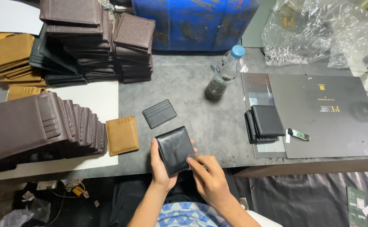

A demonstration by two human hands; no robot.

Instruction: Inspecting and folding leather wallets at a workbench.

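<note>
Holding 1 folded black leather wallet (175, 150) over the bench (201, 122) edge, my left hand (161, 168) fingers clamp it; my right hand (209, 178) pinches its corner. 2 finished black wallets (264, 123) lie right; brown stacks (37, 126) wait left.

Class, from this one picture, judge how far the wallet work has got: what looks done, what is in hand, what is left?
Looks done: two black wallets stacked at right. In hand: a black wallet, left hand gripping it, right hand at its edge. Possibly left: the brown wallet row and stacks.
</note>
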